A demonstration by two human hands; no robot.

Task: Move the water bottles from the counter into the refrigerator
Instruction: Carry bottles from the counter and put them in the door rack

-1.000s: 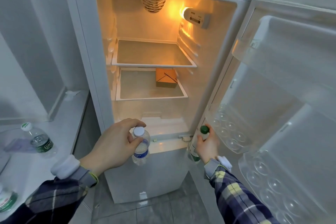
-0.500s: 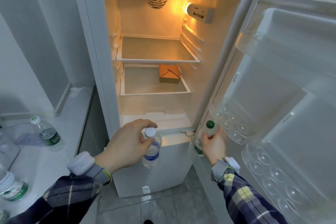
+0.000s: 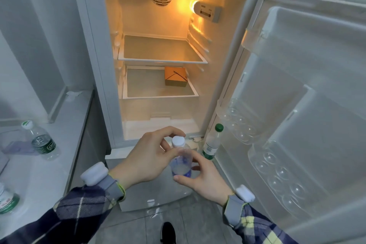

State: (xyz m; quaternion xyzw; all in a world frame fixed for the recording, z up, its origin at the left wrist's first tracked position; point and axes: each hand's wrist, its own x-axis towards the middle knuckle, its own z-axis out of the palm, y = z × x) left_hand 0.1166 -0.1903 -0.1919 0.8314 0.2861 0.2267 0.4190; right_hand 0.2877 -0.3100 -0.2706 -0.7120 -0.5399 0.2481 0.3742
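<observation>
Clear plastic, white cap: water bottle (image 3: 181,159), label blue, held in mid-air in front of the open refrigerator (image 3: 158,85), below its lit compartment.
Long axis: close to upright, cap uppermost and tipped slightly towards the refrigerator.
Left hand (image 3: 146,159): fingers curled at the neck and cap, thumb and forefinger pinching just under the cap; grasping the bottle from its left.
Right hand (image 3: 204,178): fingers wrapped round the lower body from the right and beneath; also grasping the bottle.
Nearer hand: both in contact; the right lies on the door side.
Green-capped bottle (image 3: 212,142): upright at the foot of the open door (image 3: 297,105), just beside the hinge edge; neither hand touches it. Whether it sits in a door rack cannot be told.
Direction of stowage: shelves (image 3: 162,60) lie ahead and above the bottle; door racks lie to its right.
Tabletop (image 3: 59,164): at left, carrying a green-labelled bottle (image 3: 40,140) and a further bottle (image 3: 8,200) at the frame edge, both not yet moved.
Judgement: a handover to the right hand looks likely, favouring the door side.
</observation>
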